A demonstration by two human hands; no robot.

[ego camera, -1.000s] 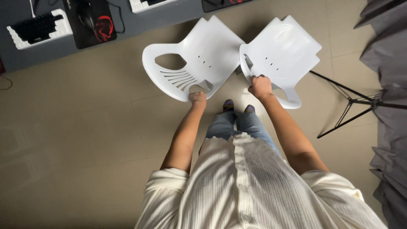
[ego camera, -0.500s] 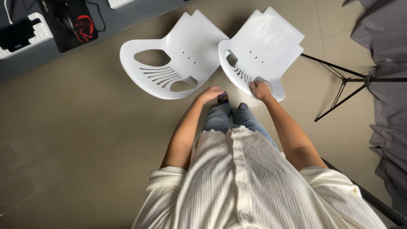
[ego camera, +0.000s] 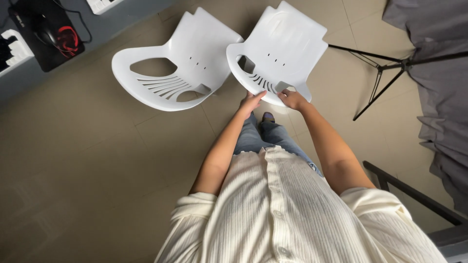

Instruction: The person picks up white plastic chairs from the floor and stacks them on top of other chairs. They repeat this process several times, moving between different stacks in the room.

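Two white plastic chairs stand side by side on the tan tile floor. My left hand (ego camera: 251,102) and my right hand (ego camera: 292,99) both grip the curved top of the backrest of the right chair (ego camera: 282,46). The left chair (ego camera: 180,63) stands free to the left, its armrest almost touching the right chair; no hand is on it. My shoes (ego camera: 267,117) and jeans show directly below the right chair's back.
A black tripod (ego camera: 385,73) spreads its legs to the right of the chairs, beside hanging grey cloth (ego camera: 434,68). A grey table edge with a black mat, a red cable and white boxes (ego camera: 46,36) runs along the top left. A dark frame (ego camera: 414,195) sits at lower right.
My left hand left the left chair's back and moved onto the right chair's backrest, joining my right hand. The view has shifted, so both chairs sit further left.
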